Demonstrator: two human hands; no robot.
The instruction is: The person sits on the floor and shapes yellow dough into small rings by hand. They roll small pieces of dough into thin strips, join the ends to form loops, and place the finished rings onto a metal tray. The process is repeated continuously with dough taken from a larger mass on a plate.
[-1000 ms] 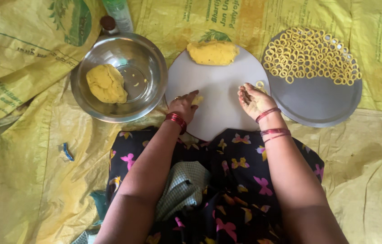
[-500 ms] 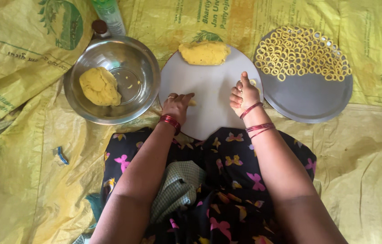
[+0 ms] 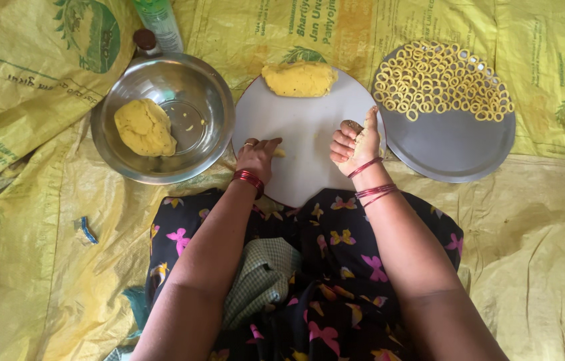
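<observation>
While pressed down at the near-left edge of the round board (image 3: 309,144), left hand (image 3: 256,155) flat on a small dough bit (image 3: 278,153), fingers together. Right hand (image 3: 353,144) lifted at the board's right edge, fingers curled loosely, sticky with dough; holding anything or not, cannot tell. Large dough lump (image 3: 299,79) at the far edge. Likely risks: thin strand tearing under uneven pressure, or wrist knocking the rings (image 3: 439,80) on the tray (image 3: 449,144) just beside. Another lump in the bowl (image 3: 162,117) at left.
</observation>
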